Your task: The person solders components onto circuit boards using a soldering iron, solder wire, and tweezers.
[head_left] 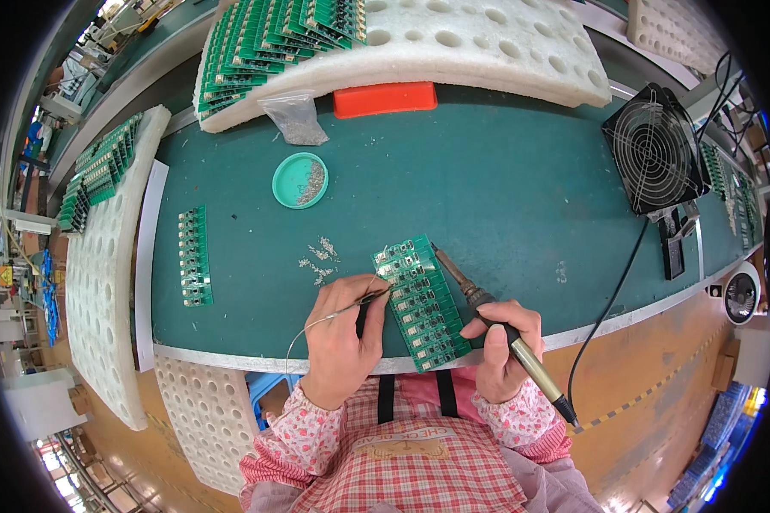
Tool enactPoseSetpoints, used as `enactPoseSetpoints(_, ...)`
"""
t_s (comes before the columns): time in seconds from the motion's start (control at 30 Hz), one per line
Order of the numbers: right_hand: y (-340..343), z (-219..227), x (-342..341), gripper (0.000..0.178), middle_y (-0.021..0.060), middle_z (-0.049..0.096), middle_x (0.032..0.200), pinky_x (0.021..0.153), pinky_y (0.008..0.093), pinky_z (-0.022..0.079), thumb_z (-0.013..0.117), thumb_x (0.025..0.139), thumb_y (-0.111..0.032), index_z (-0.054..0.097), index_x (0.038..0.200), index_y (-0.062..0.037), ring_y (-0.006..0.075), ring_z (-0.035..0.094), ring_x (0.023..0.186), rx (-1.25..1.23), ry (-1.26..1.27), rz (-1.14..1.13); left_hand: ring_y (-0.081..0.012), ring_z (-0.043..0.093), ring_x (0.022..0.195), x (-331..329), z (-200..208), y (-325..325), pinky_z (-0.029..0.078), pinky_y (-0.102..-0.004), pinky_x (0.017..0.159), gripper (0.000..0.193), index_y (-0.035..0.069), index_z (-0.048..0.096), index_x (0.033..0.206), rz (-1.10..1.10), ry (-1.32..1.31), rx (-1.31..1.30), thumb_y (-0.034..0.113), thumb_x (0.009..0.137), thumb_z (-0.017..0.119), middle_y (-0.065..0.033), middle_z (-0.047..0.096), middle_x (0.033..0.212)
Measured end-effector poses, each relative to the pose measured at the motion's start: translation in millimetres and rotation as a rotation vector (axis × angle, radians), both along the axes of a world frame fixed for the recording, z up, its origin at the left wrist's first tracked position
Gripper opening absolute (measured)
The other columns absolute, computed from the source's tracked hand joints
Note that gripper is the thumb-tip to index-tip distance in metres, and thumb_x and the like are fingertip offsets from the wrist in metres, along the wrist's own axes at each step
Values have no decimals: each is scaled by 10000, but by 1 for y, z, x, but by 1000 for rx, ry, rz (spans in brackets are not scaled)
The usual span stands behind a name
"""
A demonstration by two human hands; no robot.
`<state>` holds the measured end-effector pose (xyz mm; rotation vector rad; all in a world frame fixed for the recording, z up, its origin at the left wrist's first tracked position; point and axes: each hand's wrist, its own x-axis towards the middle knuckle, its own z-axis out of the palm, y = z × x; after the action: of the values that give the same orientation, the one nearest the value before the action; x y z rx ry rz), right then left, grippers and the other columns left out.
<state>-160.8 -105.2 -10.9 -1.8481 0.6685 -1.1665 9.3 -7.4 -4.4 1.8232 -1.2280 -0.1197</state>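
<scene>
A green circuit board panel (421, 303) with rows of small parts lies slanted near the table's front edge. My right hand (506, 342) is closed round a soldering iron (530, 363), its tip just off the panel's upper right edge. Fingers of that hand come close to the panel's lower right side. On the panel's left, my left hand (344, 333) pinches a thin strand of solder wire (321, 320), which loops down over the hand. Something dark shows between those fingertips, too small to name. Tiny loose metallic pieces (321, 256) lie scattered beyond my left hand.
A round turquoise dish (280, 190) holds more tiny pieces, near a clear plastic bag (295, 120) and a red tray (385, 100). Another board panel (195, 256) lies left. White foam racks (488, 51) hold boards behind. A black fan (652, 150) and its cable stand right.
</scene>
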Motion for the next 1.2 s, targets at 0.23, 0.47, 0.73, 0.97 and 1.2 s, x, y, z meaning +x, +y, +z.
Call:
enactPoseSetpoints(0.23, 0, 0, 0, 141, 59, 689, 705, 602, 303, 494, 607, 948, -96, 607, 1067, -21, 172, 642, 620, 8, -6, 5, -301, 657, 894, 0, 1, 0, 518, -366, 772, 206, -11, 657, 971, -1, 0, 7, -83, 784, 706, -119, 687, 1007)
enactPoseSetpoints(0.47, -2, 9, 2, 178, 79, 684, 705, 600, 306, 501, 560, 986, -162, 600, 1061, -6, 172, 643, 623, 76, -139, 90, -289, 665, 838, 1, 0, -1, 517, -339, 729, 141, -25, 634, 959, -11, -36, -20, -82, 835, 668, -144, 675, 973)
enactPoseSetpoints(0.73, -9, 14, 12, 228, 89, 687, 714, 605, 329, 521, 560, 1001, -209, 608, 1038, 11, 190, 661, 628, 31, -248, 213, -296, 660, 861, 0, 3, -1, 514, -352, 755, 158, -6, 638, 997, -3, -16, 7, -51, 850, 670, -140, 676, 975)
enactPoseSetpoints(0.97, -11, 18, 16, 243, 96, 699, 724, 613, 331, 530, 569, 1003, -227, 618, 1034, 10, 198, 667, 632, 28, -235, 224, -299, 657, 860, 1, 3, -1, 511, -360, 756, 175, 0, 636, 1012, -6, -20, -3, -49, 848, 673, -136, 676, 975)
enactPoseSetpoints(1.2, -11, 18, 16, 238, 95, 700, 724, 598, 323, 529, 571, 1003, -223, 618, 1028, 9, 196, 669, 629, 20, -239, 226, -300, 657, 856, 0, 2, -1, 511, -362, 753, 179, 0, 635, 1008, -4, -24, -3, -57, 843, 675, -138, 677, 971)
